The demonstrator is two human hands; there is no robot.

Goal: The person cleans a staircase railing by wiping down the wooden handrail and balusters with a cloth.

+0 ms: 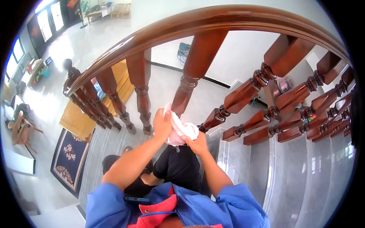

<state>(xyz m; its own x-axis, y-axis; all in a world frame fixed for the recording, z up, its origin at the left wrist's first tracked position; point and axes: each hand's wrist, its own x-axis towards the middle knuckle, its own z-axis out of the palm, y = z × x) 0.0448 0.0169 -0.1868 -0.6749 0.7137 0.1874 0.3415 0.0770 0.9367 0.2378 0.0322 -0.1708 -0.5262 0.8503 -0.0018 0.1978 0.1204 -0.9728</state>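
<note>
A bunched pale pink cloth (pixel 178 131) is held between my two hands in front of my knees. My left hand (pixel 162 124) grips its left side, with the fingers closed round it. On the right, my right hand (pixel 197 142) pinches the lower edge of the cloth, thumb on top. Just behind the cloth stands a dark red-brown wooden baluster (pixel 189 81), its lower part hidden by cloth and hands. Above, the glossy curved handrail (pixel 213 19) runs across the view.
More balusters (pixel 142 91) line both sides. Grey stone steps (pixel 258 167) descend around me. Down on the floor lie a dark patterned rug (pixel 72 161) and a yellow-brown board or mat (pixel 78 119). A wooden chair (pixel 23 131) stands at the far left.
</note>
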